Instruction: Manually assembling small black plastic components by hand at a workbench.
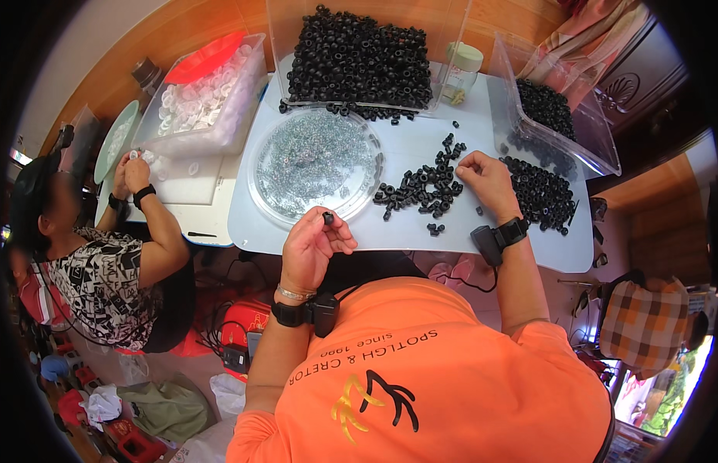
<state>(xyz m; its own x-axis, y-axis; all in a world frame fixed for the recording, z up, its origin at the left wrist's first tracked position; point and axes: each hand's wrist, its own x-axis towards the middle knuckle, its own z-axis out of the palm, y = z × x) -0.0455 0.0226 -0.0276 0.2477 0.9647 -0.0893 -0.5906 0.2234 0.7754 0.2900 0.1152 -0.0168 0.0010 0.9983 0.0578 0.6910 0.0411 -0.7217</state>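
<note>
My left hand (306, 253) is raised at the table's near edge, palm up, with a small black hollow cap (328, 218) pinched between thumb and fingers. Over on the right, my right hand (490, 185) rests at the edge of a loose pile of black caps (421, 189), its thumb and fingertips pressed together. Whatever lies between those fingertips is hidden. Just beyond my left hand sits a round clear tray (260, 189) of tiny glittering transparent beads (316, 158).
A clear bin of black caps (359, 58) stands at the back, beside a lidded jar (461, 73). Right of it, another clear bin (598, 150) is tipped near more black caps (540, 193). At left, a person (104, 262) handles white rings by a tub (193, 143) with a red scoop (208, 58).
</note>
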